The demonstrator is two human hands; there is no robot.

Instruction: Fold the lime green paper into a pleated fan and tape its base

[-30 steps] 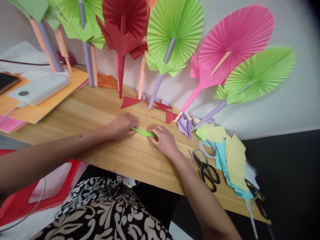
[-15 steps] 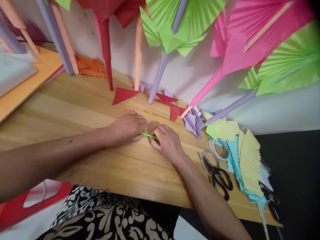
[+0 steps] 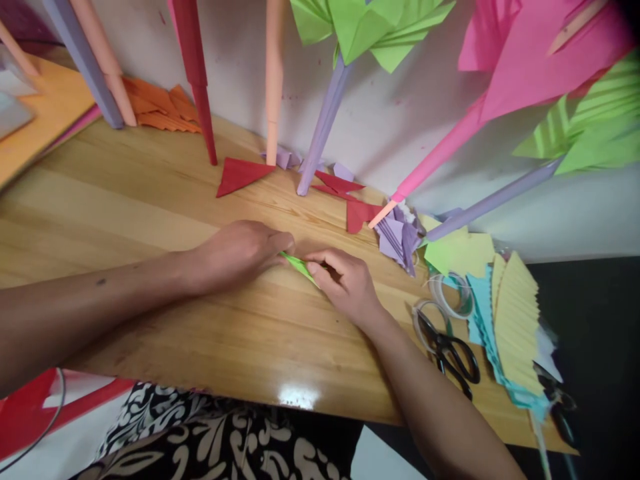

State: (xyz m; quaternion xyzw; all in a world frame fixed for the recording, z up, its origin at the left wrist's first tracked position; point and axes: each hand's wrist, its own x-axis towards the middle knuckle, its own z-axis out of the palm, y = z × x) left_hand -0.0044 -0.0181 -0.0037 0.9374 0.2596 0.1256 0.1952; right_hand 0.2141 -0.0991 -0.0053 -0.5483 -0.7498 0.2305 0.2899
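A narrow strip of folded bright green paper (image 3: 301,268) stretches between my two hands, just above the wooden table (image 3: 210,340). My left hand (image 3: 245,253) is closed round its left end, thumb on top, and hides that end. On the other side my right hand (image 3: 345,277) pinches the paper between thumb and fingers. The paper's lower right tip shows below the right thumb. Beyond the hands, red paper pieces (image 3: 243,177) lie on the table.
Rolled paper sticks lean on the wall, including a purple one (image 3: 323,130) and a red one (image 3: 201,100). Black-handled scissors (image 3: 453,353), tape rolls (image 3: 451,295), pleated yellow paper (image 3: 517,327) and crumpled purple paper (image 3: 399,239) lie to the right. Orange paper (image 3: 163,107) lies far left.
The view has shifted a little, tilting downward. More of the green paper shows between my hands, and my right hand's fingers have loosened and straightened somewhat along it.
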